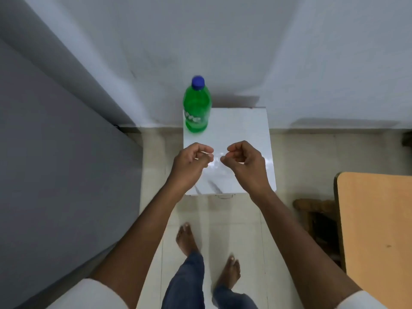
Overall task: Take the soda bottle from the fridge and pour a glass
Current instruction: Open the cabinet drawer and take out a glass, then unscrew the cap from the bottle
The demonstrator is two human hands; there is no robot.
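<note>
Bottle [196, 105]: stood upright at the far left corner of the white tabletop [240, 130]; blue cap [198, 82] on; green plastic, label partly legible.
Left hand [191, 161]: hovered over the near half of the tabletop; fingers [206, 150] curled loosely inward; held nothing; well short of the bottle.
Right hand [245, 160]: beside the left, apart from it; fingers curled likewise; empty.
Glass: none visible; possibly out of frame.
Handling, judged: bottle appeared mostly full, so fairly heavy; walls thin and would yield under a hard squeeze; surface possibly damp from the fridge, hence slippery; not fragile.
Grip point, judged: around the body at the label band, below the shoulder; other hand on the cap for unscrewing.
Risk, judged: fizz on opening; cap best loosened slowly with the bottle kept upright.
Surroundings: grey wall [200, 30] behind; wooden table [376, 230] at right.
</note>
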